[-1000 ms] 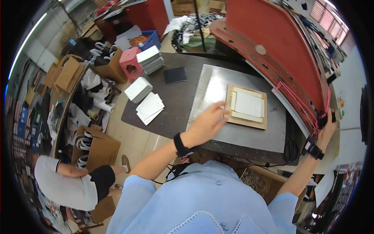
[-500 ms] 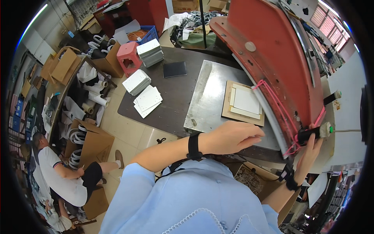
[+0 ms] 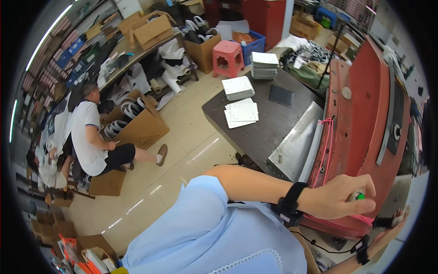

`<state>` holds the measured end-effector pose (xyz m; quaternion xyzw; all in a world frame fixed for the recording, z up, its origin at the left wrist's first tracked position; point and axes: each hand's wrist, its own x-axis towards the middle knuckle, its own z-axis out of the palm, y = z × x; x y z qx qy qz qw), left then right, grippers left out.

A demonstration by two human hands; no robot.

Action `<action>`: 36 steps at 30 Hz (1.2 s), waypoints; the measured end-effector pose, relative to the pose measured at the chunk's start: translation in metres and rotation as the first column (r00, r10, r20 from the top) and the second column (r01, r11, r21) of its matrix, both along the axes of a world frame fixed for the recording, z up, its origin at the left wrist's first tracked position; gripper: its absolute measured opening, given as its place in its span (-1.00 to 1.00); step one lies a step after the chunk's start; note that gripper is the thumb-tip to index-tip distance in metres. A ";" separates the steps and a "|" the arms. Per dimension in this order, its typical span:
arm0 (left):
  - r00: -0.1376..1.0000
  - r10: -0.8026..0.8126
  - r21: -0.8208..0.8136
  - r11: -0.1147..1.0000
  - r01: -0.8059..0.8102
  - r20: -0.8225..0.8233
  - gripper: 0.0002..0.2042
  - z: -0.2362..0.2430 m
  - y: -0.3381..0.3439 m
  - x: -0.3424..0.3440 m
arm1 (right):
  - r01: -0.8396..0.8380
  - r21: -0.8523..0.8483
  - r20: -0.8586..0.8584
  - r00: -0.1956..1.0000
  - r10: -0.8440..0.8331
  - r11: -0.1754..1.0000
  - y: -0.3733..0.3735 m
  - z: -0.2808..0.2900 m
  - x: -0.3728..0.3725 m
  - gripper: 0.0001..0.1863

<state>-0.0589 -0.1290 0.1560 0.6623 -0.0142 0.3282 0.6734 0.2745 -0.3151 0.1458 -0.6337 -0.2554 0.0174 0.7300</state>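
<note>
My left hand (image 3: 341, 196) is curled around the end of a handle on the red press arm (image 3: 349, 105). A green button (image 3: 360, 197) shows between the thumb and fingers. Lower right, my right hand (image 3: 388, 235) is closed at a second black handle (image 3: 384, 222) with a pale wrapped end, part of it hidden by the fingers. Pink cord (image 3: 329, 137) is tied along the press arm. Beneath the arm lies a metal plate (image 3: 292, 148), mostly covered from view.
Stacks of white punched sheets (image 3: 238, 87) and a black flat pad (image 3: 280, 96) rest on the dark table (image 3: 228, 109). A pink stool (image 3: 227, 58) stands behind. At left a seated co-worker (image 3: 93, 132) is beside a cardboard box (image 3: 146, 121) of curved strips.
My left hand has moved right, from above the plate onto a handle. My view has turned right, and the press arm now hides the wooden board with white sheet.
</note>
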 end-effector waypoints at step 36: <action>0.975 -0.220 -0.045 0.975 0.219 -0.009 -0.57 -0.023 0.025 -0.014 | -0.593 0.128 -0.114 0.788 0.605 0.795 -0.041 -0.027 0.087 -0.61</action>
